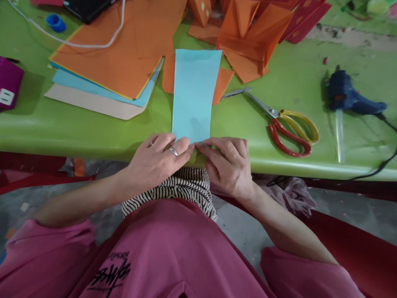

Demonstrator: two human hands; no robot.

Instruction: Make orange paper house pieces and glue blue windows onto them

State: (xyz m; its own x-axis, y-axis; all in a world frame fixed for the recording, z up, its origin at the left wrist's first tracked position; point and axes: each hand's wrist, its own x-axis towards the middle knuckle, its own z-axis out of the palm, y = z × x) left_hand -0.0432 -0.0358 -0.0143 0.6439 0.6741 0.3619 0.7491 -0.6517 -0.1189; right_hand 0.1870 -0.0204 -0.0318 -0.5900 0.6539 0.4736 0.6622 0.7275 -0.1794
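A light blue strip of paper lies lengthwise in front of me, its near end at the table's front edge. My left hand has its fingers closed on the near left corner, with a ring on one finger. At the near right corner, my right hand pinches the same end, fingertips almost meeting those of the left. The very edge of the paper is hidden under the fingers. Beneath the strip's far part show orange paper pieces. Scissors with red and yellow handles lie open to the right.
A blue glue gun with a clear glue stick and cable rests at the right. Orange sheets cover blue and pale paper at the left. Folded orange shapes stand at the back. A white cord crosses the sheets; a blue cap lies nearby.
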